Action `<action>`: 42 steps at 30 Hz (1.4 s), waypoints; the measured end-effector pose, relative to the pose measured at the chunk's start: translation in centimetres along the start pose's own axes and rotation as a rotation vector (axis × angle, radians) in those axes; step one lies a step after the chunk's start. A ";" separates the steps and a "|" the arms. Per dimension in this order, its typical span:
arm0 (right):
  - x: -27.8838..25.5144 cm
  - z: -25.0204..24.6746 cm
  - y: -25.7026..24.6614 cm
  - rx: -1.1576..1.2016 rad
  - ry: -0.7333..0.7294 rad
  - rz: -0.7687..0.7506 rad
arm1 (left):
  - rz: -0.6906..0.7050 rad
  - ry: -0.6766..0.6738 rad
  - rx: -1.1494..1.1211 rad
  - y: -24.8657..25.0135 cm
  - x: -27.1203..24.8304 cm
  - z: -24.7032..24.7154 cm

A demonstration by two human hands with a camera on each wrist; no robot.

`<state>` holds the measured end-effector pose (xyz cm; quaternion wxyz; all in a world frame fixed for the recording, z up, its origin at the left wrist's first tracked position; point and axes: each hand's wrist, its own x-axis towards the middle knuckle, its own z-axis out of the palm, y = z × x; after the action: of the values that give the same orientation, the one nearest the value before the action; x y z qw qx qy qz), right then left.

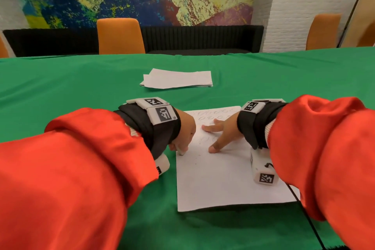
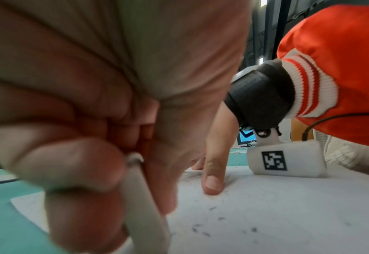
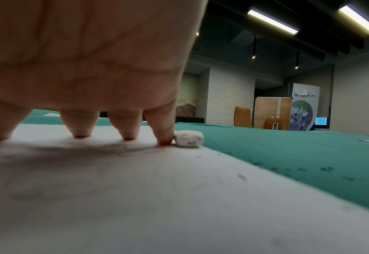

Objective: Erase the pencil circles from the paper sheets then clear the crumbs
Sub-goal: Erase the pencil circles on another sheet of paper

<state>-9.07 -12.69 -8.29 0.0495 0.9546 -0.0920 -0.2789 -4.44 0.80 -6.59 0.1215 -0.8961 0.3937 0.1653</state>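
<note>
Gripping a white eraser [image 1: 181,151] between curled fingers and thumb, the left hand [image 1: 183,134] held its tip down at the left edge of the paper sheet [image 1: 223,184]; left wrist view showed the eraser [image 2: 144,211] as a pale bar running down out of the pinch. Right hand [image 1: 223,131] lay spread, fingertips [image 3: 82,133] pressing flat on the sheet, thumb out toward the near side, holding nothing. Sheet lay on the green-clothed worktop [image 1: 60,87], near the front edge, roughly centre. Faint pencil circles [image 1: 215,114] in rows at the sheet's far end, a few more between the two hands. Dark crumbs [image 2: 203,230] scattered on the sheet by the eraser tip, more crumbs on the cloth off the sheet's right edge in right wrist view. A second small white eraser [image 3: 189,138] sat at the sheet's edge just beside the right little finger. Stack of paper sheets [image 1: 176,79] farther back, mid-worktop, well apart. Orange chair [image 1: 119,36] behind the far edge.
</note>
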 end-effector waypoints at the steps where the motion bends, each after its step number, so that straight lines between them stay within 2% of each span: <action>1: 0.0 0.0 0.0 -0.001 0.000 0.000 | 0.003 -0.022 -0.021 -0.2 0.0 0.1; 4: -0.1 0.0 0.1 0.002 0.000 -0.002 | 0.014 -0.021 -0.050 -0.6 -0.2 0.3; 8: -0.4 0.0 -0.1 0.001 0.004 -0.002 | -0.009 0.090 0.044 0.0 -0.4 0.1; 14: -0.3 0.1 0.1 0.018 -0.008 -0.020 | -0.008 0.013 -0.036 -0.5 -0.6 0.4; 18: -0.1 0.0 0.2 0.026 -0.015 -0.022 | 0.011 -0.032 0.022 -0.2 -1.0 0.2; 24: -0.1 0.0 0.2 0.030 -0.021 -0.008 | -0.033 0.063 0.129 0.3 -0.8 0.0; 30: -0.5 -0.1 -0.1 0.017 -0.019 -0.009 | -0.023 0.059 0.132 0.3 -1.1 0.3; 35: -0.5 0.2 0.0 0.009 -0.006 -0.012 | 0.009 -0.020 0.094 0.4 -1.4 0.2; 39: -0.5 0.2 -0.1 -0.001 0.006 -0.008 | -0.007 0.096 0.151 0.6 -1.3 -0.6; 42: -0.5 0.2 -0.1 -0.005 0.000 -0.002 | -0.023 0.062 0.153 0.8 -0.9 -0.5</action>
<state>-9.58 -12.52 -8.17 0.0515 0.9546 -0.0902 -0.2793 -5.55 0.68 -5.87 0.1793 -0.8932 0.3986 0.1054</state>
